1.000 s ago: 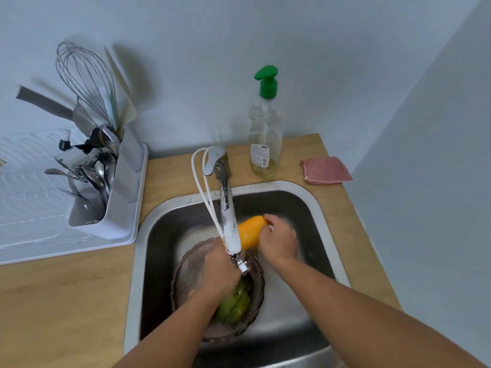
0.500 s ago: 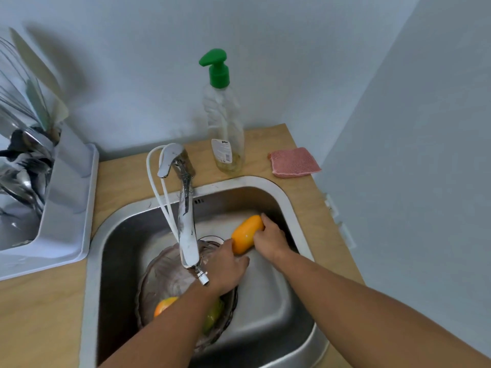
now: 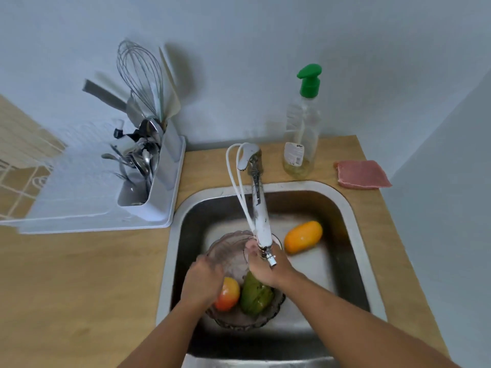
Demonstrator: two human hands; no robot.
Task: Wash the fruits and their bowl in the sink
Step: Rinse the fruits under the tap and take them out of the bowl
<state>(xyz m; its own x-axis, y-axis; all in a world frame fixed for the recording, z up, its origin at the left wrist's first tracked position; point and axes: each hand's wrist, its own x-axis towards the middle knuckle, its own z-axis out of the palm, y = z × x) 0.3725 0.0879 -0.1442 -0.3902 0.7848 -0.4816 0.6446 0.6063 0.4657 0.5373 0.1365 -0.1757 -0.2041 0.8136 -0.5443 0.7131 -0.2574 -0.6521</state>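
Note:
A clear glass bowl (image 3: 225,251) stands in the steel sink (image 3: 353,235), under the tap spout (image 3: 261,224). In the bowl lie a red-orange fruit (image 3: 229,294) and a green fruit (image 3: 256,296). My left hand (image 3: 204,280) curls over the left side of the red-orange fruit. My right hand (image 3: 268,266) lies below the spout's tip and covers the top end of the green fruit, fingers bent down into the bowl. An orange fruit (image 3: 303,237) lies alone on the sink floor to the right, apart from both hands.
A soap bottle with a green pump (image 3: 301,134) and a pink cloth (image 3: 362,174) sit on the wooden counter behind the sink. A white drying rack with a cutlery holder (image 3: 148,187) full of utensils stands at the left.
My right hand let go of the orange fruit, which now lies on the sink floor at right. Both hands moved onto the fruits in the bowl.

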